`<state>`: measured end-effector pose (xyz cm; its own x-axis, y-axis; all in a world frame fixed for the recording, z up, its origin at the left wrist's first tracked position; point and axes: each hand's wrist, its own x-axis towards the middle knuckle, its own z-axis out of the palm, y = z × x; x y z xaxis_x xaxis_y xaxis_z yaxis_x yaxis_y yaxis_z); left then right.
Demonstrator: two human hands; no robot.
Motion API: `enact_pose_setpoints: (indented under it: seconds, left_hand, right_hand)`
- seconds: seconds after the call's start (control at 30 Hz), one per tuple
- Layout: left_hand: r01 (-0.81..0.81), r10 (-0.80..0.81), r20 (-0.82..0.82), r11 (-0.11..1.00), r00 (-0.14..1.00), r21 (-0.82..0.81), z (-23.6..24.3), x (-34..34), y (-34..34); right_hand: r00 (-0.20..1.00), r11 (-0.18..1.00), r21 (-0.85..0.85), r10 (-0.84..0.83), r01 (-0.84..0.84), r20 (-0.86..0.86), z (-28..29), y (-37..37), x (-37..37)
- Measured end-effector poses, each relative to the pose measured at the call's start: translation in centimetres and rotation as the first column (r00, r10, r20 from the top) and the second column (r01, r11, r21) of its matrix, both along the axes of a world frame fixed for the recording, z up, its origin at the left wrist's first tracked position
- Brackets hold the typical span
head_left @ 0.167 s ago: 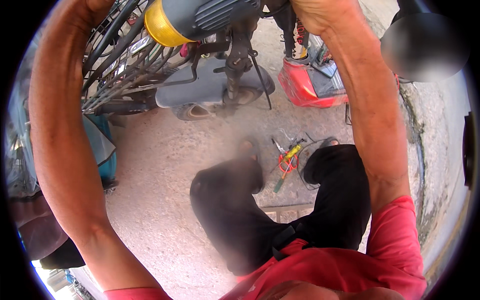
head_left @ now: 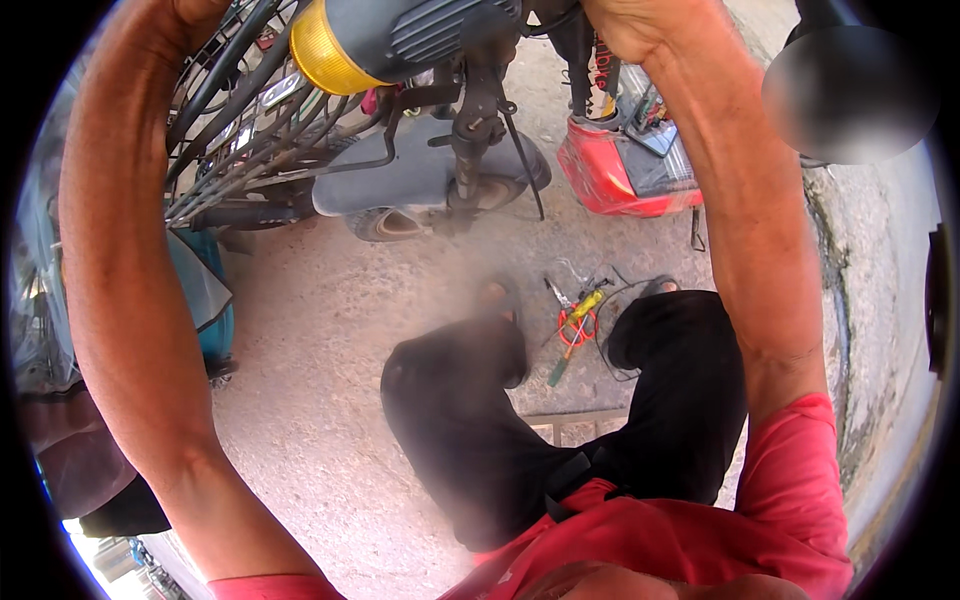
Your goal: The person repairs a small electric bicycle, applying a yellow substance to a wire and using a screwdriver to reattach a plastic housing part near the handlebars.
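Note:
Both my arms reach up to a bike's front end. My left hand is at the top edge beside the dark wire-and-tube basket; its fingers are hidden or cropped. My right hand is at the top edge, right of the grey headlamp housing with its yellow lens; what its fingers touch is out of view. Below the lamp are the dark fork and a grey mudguard over the front wheel. Screwdrivers, pliers and red cable lie between my feet.
A red plastic casing with small items on its grey top stands behind my right arm. A teal bag or panel is behind my left arm. A concrete step or wall edge runs down the right side. My bent knees fill the lower middle.
My right forearm and right knee have shifted very slightly to the right. Otherwise the scene looks the same.

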<state>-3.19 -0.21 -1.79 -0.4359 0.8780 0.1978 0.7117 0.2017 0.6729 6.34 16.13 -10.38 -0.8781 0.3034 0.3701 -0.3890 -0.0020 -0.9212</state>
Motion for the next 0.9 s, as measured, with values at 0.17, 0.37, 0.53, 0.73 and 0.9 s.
enact_pose_setpoints:
  seconds: [0.17,0.37,0.53,0.73,0.9]
  left_hand:
    - [0.035,-0.034,-0.038,0.999,0.999,0.024,-0.5,-0.4,0.4]
    - [0.015,-0.015,-0.029,1.000,0.999,-0.007,-0.2,-0.2,0.4]
    - [-0.106,0.104,-0.046,0.994,0.994,-0.041,0.6,0.8,-0.4]
    - [-0.002,0.002,-0.084,1.000,0.996,-0.003,-0.6,-2.5,1.5]
    - [-0.189,0.185,-0.066,0.979,0.981,-0.071,1.3,0.6,-1.8]
  right_hand:
    - [1.000,0.998,-0.069,-0.011,0.012,0.026,0.3,-0.3,-1.1]
    - [0.967,0.975,-0.051,-0.208,0.217,0.146,1.8,-2.1,0.0]
    - [0.993,0.991,0.066,-0.119,0.117,0.026,1.3,-1.5,0.5]
    - [0.937,0.957,0.098,-0.289,0.274,0.196,2.9,-1.0,-0.3]
    - [0.985,0.991,0.009,-0.130,0.130,0.111,1.1,-1.8,-1.6]
